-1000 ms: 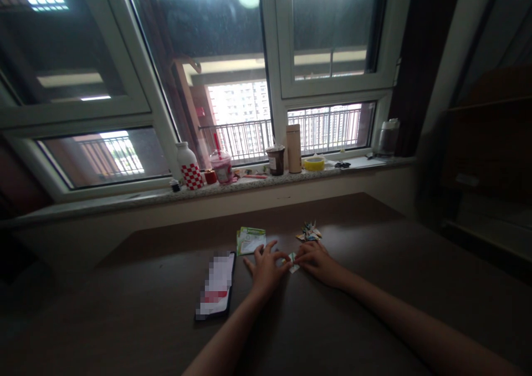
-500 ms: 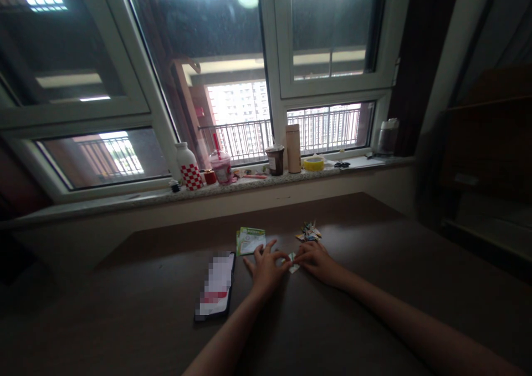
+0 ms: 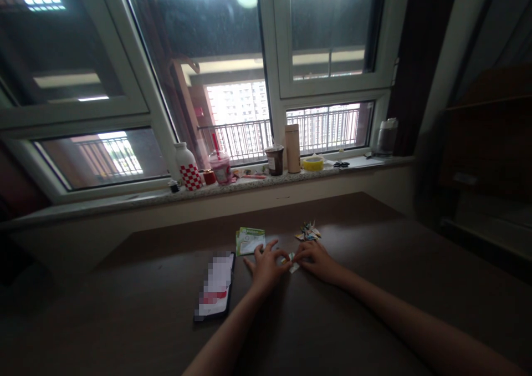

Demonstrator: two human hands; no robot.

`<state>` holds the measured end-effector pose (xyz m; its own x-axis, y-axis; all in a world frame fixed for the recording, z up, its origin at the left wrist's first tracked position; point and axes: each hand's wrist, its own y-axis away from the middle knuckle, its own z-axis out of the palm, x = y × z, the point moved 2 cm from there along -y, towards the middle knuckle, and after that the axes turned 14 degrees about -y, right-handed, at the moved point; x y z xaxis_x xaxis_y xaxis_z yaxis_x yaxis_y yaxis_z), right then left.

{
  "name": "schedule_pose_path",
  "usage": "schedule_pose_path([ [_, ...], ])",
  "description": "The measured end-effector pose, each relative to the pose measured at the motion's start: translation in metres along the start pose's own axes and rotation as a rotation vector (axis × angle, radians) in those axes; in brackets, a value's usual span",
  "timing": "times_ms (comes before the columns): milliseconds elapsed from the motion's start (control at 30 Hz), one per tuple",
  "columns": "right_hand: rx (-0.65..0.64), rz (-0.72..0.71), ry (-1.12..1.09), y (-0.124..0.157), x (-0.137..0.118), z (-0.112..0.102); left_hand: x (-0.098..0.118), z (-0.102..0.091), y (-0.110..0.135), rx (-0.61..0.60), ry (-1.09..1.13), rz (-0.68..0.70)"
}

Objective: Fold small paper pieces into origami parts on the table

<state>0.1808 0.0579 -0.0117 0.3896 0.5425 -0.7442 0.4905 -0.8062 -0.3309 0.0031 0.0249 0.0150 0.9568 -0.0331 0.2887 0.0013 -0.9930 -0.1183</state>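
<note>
A small piece of folded paper (image 3: 293,266), whitish with green, lies low over the brown table between my two hands. My left hand (image 3: 266,264) pinches its left side between thumb and forefinger, the other fingers spread. From the right, my right hand (image 3: 315,259) grips the same paper with its fingertips, its fingers bunched together. Just beyond the right hand is a small heap of folded paper pieces (image 3: 308,232) in mixed colours. Behind the left hand lies a short stack of green-and-white paper sheets (image 3: 251,240). The fingertips partly cover the held paper.
A phone (image 3: 215,287) with a blurred screen lies left of my left hand on the table (image 3: 357,331). Along the windowsill (image 3: 145,198) stand a checkered bottle (image 3: 189,168), drink cups (image 3: 275,159), a tan flask (image 3: 293,150), yellow tape (image 3: 313,163) and scissors (image 3: 341,164).
</note>
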Motion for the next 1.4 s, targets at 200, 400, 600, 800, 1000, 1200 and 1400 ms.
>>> schedule_pose_path([
  [200, 0.077, 0.074, 0.002, -0.0061, 0.0053, 0.0035, -0.0011, 0.0029, -0.0026, -0.003, -0.002, -0.017],
  [400, 0.119, 0.116, 0.069, -0.0031, -0.0008, 0.0057, -0.0020, 0.0045, -0.0045, -0.003, -0.005, -0.015],
  [600, 0.117, 0.115, 0.082, -0.0027, -0.0023, 0.0056, -0.0016, 0.0039, -0.0049, -0.012, -0.003, -0.018],
  [800, 0.116, 0.117, 0.101, -0.0029, -0.0043, 0.0051, -0.0015, 0.0035, -0.0044, -0.014, -0.010, -0.015],
  [1000, 0.067, 0.143, 0.110, -0.0039, -0.0021, 0.0038, 0.0004, 0.0011, -0.0028, -0.019, -0.019, -0.011],
  [1200, 0.042, 0.142, 0.109, -0.0022, -0.0008, 0.0018, 0.0019, -0.0017, -0.0009, -0.027, -0.034, -0.011],
  [1400, 0.017, 0.120, 0.093, 0.0002, -0.0028, -0.0016, 0.0007, -0.0009, -0.0006, -0.014, -0.032, -0.003],
])
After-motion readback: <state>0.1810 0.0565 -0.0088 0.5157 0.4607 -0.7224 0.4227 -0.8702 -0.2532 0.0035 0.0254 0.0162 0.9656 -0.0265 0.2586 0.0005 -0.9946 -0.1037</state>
